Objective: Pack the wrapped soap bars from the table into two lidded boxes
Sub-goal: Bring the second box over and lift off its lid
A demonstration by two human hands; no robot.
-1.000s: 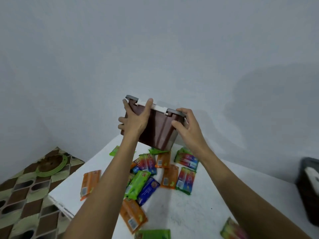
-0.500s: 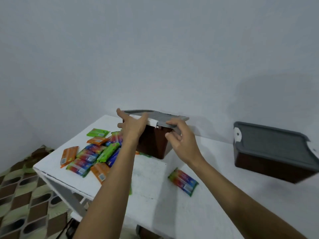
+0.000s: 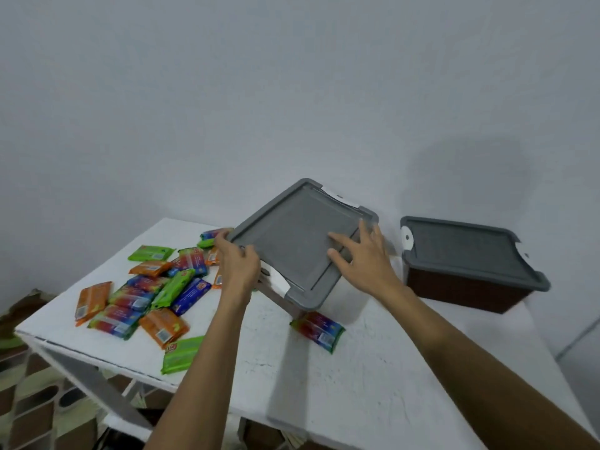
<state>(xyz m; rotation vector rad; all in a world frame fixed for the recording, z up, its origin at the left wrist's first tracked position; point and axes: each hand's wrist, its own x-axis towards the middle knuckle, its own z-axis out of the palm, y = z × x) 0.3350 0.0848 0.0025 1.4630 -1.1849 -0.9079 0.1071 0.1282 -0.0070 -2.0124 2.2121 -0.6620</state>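
Observation:
A brown box with a grey lid (image 3: 292, 241) stands on the white table (image 3: 324, 378), mid-back. My left hand (image 3: 238, 264) grips the lid's near-left edge by the white latch. My right hand (image 3: 363, 258) lies flat on the lid's right side, fingers spread. A second brown box with a grey lid (image 3: 467, 254) stands shut at the right. Several wrapped soap bars (image 3: 143, 297), green, orange, blue and multicoloured, lie scattered on the table's left part. One multicoloured bar (image 3: 318, 329) lies alone in front of the first box.
The table stands against a pale wall. Its left and near edges drop to a patterned floor (image 3: 29, 414). A green bar (image 3: 181, 354) lies close to the near-left edge.
The box was held up in the air a second ago; it now rests on the table. My right hand has moved from the lid's edge onto its top. The view has tilted downward.

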